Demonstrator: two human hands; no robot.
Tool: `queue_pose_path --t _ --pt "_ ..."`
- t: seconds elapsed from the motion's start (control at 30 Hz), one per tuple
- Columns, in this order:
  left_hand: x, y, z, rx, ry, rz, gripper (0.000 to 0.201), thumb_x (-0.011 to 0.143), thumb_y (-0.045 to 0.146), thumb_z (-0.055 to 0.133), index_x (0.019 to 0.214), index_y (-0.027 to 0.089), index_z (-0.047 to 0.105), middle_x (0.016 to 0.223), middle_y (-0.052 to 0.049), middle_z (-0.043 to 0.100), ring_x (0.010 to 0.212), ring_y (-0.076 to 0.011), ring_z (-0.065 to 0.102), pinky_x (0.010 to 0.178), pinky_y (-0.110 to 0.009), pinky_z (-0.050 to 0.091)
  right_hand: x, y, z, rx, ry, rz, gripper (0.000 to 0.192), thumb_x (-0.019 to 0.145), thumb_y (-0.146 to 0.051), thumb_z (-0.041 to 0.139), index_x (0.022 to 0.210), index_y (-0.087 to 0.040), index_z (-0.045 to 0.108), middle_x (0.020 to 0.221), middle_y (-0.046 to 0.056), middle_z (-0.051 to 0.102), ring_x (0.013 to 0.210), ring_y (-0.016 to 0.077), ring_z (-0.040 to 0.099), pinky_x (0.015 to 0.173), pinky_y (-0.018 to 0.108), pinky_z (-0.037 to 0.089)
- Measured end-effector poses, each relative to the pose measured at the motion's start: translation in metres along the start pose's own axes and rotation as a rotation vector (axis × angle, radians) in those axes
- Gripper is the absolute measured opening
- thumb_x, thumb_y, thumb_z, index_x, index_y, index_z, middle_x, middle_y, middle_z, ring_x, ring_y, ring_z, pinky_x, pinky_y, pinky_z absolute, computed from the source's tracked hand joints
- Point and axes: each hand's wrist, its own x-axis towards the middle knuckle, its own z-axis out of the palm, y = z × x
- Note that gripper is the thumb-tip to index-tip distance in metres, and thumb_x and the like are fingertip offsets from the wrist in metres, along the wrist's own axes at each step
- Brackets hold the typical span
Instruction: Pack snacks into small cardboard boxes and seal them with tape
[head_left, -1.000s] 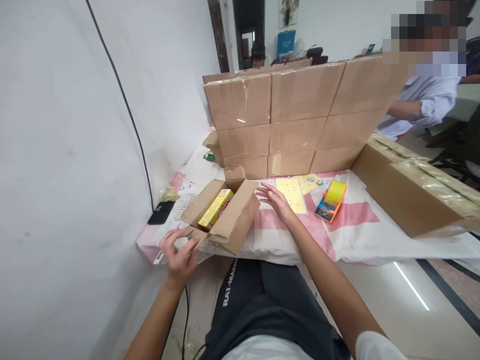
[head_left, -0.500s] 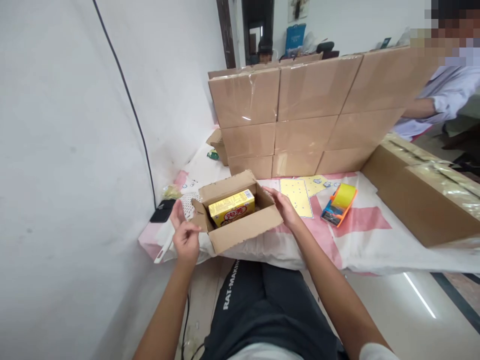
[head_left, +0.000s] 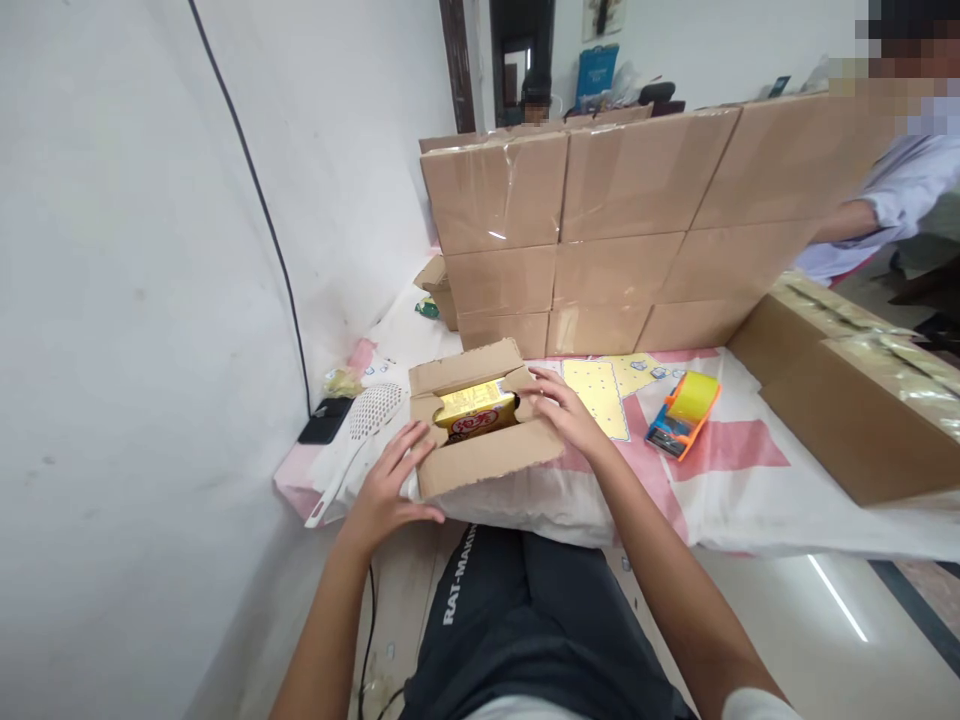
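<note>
A small cardboard box (head_left: 480, 465) sits before me at the table's front edge, its two long flaps spread outward. Inside lies a yellow packet (head_left: 480, 408) with red lettering, partly covered by the short end flaps, which are folded inward. My left hand (head_left: 390, 490) rests against the left end flap, thumb apart from the fingers. On the right end flap lies my right hand (head_left: 564, 408), its fingers stretched out over the flap. Neither hand is gripping anything.
Stacked taped cartons (head_left: 619, 220) form a wall behind the box. An orange and blue tape dispenser (head_left: 682, 415) with yellow tape lies to the right, near another carton (head_left: 862, 410). At left are a white perforated scoop (head_left: 375, 408) and a black phone (head_left: 326, 421). Another person's arm (head_left: 851, 220) shows at right.
Both short end flaps have been folded inward over the packet. My left hand has moved from pinching the left flap to pressing on it; my right hand has shifted onto the right flap.
</note>
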Motion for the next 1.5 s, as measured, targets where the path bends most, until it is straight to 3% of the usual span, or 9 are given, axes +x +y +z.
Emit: queue_pose_path --t 0.17,0.27,0.37,0.47,0.6,0.8,1.07,1.2,1.5 --pt "0.006 0.011 0.015 -0.066 0.261 -0.122 0.035 0.1 0.044 0.049 0.107 0.021 0.074 0.129 -0.013 0.068 0.129 -0.0288 0.059 0.11 -0.049 0.047 0.039 0.003 0.014 0.375 0.038 0.136 0.076 0.083 -0.051 0.07 0.153 -0.037 0.042 0.142 0.002 0.061 0.135 0.0271 0.053 0.116 0.048 0.039" --pt "0.026 0.017 0.027 -0.138 0.526 -0.389 0.031 0.096 0.042 0.057 0.116 0.021 0.068 0.119 -0.011 0.07 0.113 -0.0246 0.065 0.096 -0.039 0.054 0.044 -0.001 0.019 0.426 0.054 0.054 0.063 0.085 -0.055 0.067 0.143 -0.034 0.054 0.131 0.002 0.068 0.125 0.0263 0.061 0.113 0.045 0.043" --pt "0.044 0.018 0.032 -0.202 0.602 -0.572 0.05 0.089 0.04 0.068 0.135 0.024 0.055 0.136 -0.013 0.061 0.115 -0.0231 0.063 0.083 -0.03 0.053 0.029 -0.006 0.014 0.313 0.011 -0.048 0.042 0.092 -0.062 0.057 0.111 -0.029 0.075 0.115 0.004 0.073 0.119 0.0272 0.063 0.113 0.046 0.042" --pt "0.052 0.015 0.03 -0.199 0.558 -0.615 0.053 0.087 0.036 0.069 0.136 0.026 0.053 0.142 -0.013 0.055 0.112 -0.022 0.064 0.078 -0.029 0.052 0.009 -0.007 0.004 0.134 -0.024 -0.142 0.052 0.097 -0.066 0.046 0.09 -0.026 0.079 0.119 0.006 0.071 0.124 0.0296 0.058 0.117 0.049 0.035" --pt "0.054 0.028 0.028 0.059 0.519 -0.449 0.036 0.092 0.034 0.063 0.127 0.025 0.062 0.139 -0.012 0.057 0.121 -0.0267 0.06 0.097 -0.042 0.05 -0.004 -0.004 0.0 -0.044 -0.022 -0.158 0.05 0.097 -0.067 0.046 0.101 -0.03 0.08 0.142 0.004 0.059 0.136 0.0314 0.047 0.121 0.053 0.026" --pt "0.062 0.067 0.045 0.427 0.061 -0.061 0.048 0.094 0.044 0.063 0.14 0.03 0.057 0.141 -0.008 0.063 0.135 -0.0314 0.054 0.118 -0.053 0.029 -0.023 -0.011 -0.002 -0.176 0.054 -0.172 0.049 0.1 -0.062 0.041 0.117 -0.032 0.076 0.148 0.004 0.055 0.14 0.0311 0.044 0.122 0.056 0.026" --pt "0.08 0.072 0.041 0.44 -0.13 -0.102 0.054 0.089 0.036 0.07 0.141 0.028 0.056 0.145 -0.009 0.06 0.133 -0.0344 0.056 0.111 -0.052 0.041 -0.092 0.024 -0.161 -0.323 1.08 0.037 0.061 0.08 -0.033 0.071 0.137 -0.025 0.053 0.141 0.015 0.057 0.125 0.0257 0.06 0.108 0.045 0.046" --pt "0.099 0.08 0.042 0.481 -0.156 -0.152 0.048 0.083 0.03 0.077 0.129 0.026 0.064 0.136 -0.014 0.064 0.123 -0.0388 0.062 0.108 -0.061 0.041 -0.092 0.048 -0.197 0.013 0.926 0.315 0.061 0.07 -0.032 0.078 0.125 -0.021 0.057 0.102 0.012 0.074 0.089 0.026 0.073 0.083 0.042 0.06" --pt "0.104 0.039 0.045 0.428 -0.092 -0.102 0.049 0.085 0.028 0.073 0.133 0.033 0.062 0.142 -0.009 0.063 0.138 -0.0349 0.052 0.118 -0.067 0.025 -0.079 0.052 -0.155 0.019 0.685 0.267 0.048 0.075 -0.056 0.078 0.098 -0.015 0.073 0.102 0.015 0.077 0.09 0.0292 0.075 0.076 0.04 0.062"
